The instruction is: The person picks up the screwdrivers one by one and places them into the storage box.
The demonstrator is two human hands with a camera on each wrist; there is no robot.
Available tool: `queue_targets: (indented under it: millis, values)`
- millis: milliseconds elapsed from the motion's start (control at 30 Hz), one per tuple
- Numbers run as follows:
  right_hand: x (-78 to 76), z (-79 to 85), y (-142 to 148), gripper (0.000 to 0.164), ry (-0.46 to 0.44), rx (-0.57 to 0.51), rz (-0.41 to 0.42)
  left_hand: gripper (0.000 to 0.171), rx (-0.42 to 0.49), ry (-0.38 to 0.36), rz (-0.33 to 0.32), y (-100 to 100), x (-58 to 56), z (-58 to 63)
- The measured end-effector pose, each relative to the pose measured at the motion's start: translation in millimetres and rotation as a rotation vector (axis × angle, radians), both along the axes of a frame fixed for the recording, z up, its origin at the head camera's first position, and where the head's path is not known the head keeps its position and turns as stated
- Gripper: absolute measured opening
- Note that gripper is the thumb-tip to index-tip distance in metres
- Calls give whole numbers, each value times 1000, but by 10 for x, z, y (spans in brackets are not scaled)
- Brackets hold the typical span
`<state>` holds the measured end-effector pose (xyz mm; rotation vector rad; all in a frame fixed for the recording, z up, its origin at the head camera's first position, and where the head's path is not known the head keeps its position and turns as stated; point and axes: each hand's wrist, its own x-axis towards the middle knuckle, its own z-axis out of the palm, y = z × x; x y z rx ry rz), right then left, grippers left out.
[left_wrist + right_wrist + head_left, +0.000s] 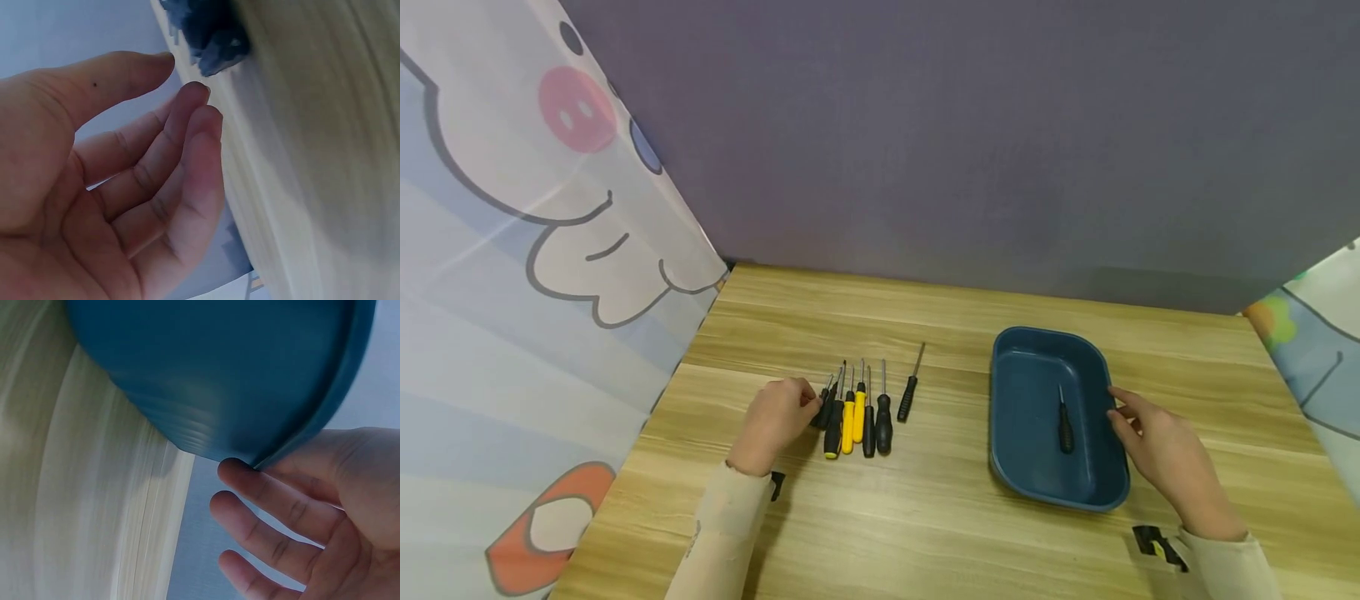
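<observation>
Screwdrivers [847,427], black- and yellow-handled, laid side by side on a wood-grain table [925,533]; one black-handled piece [907,400] slightly apart at the right of the row. Left hand [778,417]: fingers loosely bent, thumb parted from them, holding nothing, just beside the row's left end. Blue tray [1037,450], upright on the table, containing one dark-handled screwdriver [1065,429]. Right hand [1172,454]: pinches the tray's right rim, remaining fingers spread below.
</observation>
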<state>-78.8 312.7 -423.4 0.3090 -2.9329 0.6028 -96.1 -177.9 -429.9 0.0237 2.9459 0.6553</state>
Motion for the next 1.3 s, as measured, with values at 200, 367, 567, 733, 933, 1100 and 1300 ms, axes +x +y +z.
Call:
queue_targets:
  millis: [200, 367, 567, 733, 933, 1100, 1300]
  values:
    - [7, -6, 6, 35, 9, -9, 2, 10, -9, -61, 9, -7, -34, -85]
    - [8, 1, 5, 35, 23, -11, 4, 14, -13, -69, 2, -14, -51, -113]
    - [1, -3, 0, 34, 44, -15, 4, 40, -1, -105, -3, 0, -88, -108]
    - [-18, -26, 0, 34, 68, -13, 7, 50, -19, -140, 13, 9, -117, -99]
    - [-25, -40, 1, 34, 81, -8, 16, 46, -64, -163, 48, 31, -115, -59]
    - [-18, -39, 3, 34, 89, -10, 20, 42, -89, -151, 49, 31, -100, -48]
    - [-10, -32, 4, 34, 94, -16, 21, 38, -124, -135, 64, 13, -91, -73]
